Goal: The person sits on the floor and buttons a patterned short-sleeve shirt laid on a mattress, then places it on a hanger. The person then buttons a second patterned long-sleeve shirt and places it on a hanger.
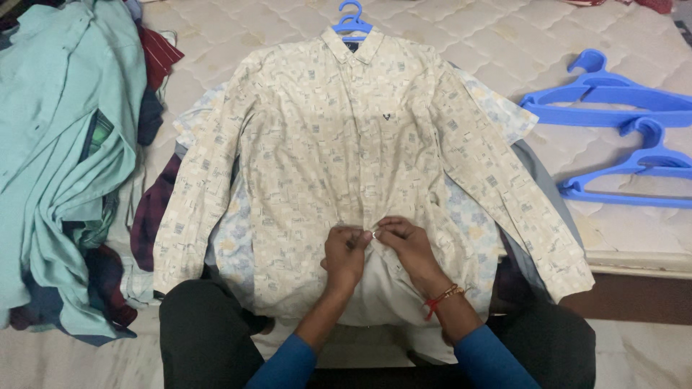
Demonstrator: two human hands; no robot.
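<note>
A cream patterned long-sleeved shirt (339, 144) lies spread front-up on a quilted mattress (216, 43), hung on a blue hanger (352, 21) whose hook shows above the collar. My left hand (344, 253) and my right hand (404, 243) meet at the shirt's front placket near the hem. Both pinch the fabric edges together at a button. Below my hands the shirt front is parted and shows its pale inside. Other shirts lie stacked under it.
A heap of teal, maroon and checked clothes (65, 158) fills the left side. Two loose blue hangers (613, 101) lie on the mattress at right. The mattress edge and a dark bed frame (634, 295) run along the right. My dark trousers are at the bottom.
</note>
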